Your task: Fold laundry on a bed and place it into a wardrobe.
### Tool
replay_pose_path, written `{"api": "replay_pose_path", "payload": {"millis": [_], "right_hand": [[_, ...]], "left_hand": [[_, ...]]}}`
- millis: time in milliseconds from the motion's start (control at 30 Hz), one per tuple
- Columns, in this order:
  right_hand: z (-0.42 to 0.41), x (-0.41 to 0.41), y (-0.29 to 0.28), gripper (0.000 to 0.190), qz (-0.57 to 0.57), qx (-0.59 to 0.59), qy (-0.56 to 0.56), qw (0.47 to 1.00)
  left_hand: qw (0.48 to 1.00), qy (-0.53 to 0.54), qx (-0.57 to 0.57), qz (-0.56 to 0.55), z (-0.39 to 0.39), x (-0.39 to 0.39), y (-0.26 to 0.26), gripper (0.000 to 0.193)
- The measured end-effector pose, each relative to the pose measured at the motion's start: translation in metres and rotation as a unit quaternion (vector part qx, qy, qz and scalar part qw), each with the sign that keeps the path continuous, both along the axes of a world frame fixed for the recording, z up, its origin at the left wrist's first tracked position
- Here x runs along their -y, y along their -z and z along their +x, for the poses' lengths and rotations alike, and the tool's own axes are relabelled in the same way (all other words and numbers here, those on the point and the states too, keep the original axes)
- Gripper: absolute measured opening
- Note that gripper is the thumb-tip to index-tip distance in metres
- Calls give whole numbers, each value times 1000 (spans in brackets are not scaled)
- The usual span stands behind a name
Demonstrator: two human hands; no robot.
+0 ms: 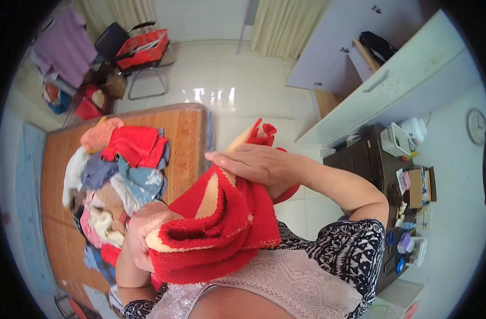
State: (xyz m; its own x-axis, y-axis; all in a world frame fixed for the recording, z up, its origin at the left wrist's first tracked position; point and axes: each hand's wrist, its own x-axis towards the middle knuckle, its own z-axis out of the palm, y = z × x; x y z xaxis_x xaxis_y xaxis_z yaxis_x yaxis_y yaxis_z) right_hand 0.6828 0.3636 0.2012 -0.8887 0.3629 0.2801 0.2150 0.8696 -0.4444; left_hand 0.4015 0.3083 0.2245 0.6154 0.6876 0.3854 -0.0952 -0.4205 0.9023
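Note:
A thick red fleecy cloth with cream patches (227, 239), bunched in loose folds, is held up close before my chest. My left hand (147, 231) grips its left end, where the folds stack up; the fingertips are partly hidden by the cloth. My right hand (259, 165) lies across the upper right part with its fingers stretched out and together, and a rolled bit of the cloth sticks out beyond it. Whether the right thumb pinches the cloth from beneath is hidden. Below the left arm, a pile of mixed clothes, with a red garment (135, 145) on top, lies on the bed (183, 127).
A black chair (111, 40) carries a red basket (147, 48) at the upper left, near a hanging purple shirt (63, 48). Open wardrobe doors (386, 79) stand at the upper right. A dark desk (354, 159) with boxes and small items runs along the right wall.

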Motion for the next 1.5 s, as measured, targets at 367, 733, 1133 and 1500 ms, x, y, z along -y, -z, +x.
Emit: {"api": "replay_pose_path", "payload": {"millis": [367,733,1133,1500], "right_hand": [[117,-42,29,80,-272,-49,205,939],[254,-199,56,54,-494,-72,458,735],[365,-304,230,50,-437,-52,755,486],[397,-371,276,58,-390,-49,878,273]], "left_hand": [[992,126,-19,-16,87,-177,18,53],[969,-124,-68,-203,223,-421,92,14],[854,-226,-125,-451,242,-618,215,15],[878,1,-324,-353,454,-799,216,22]]}}
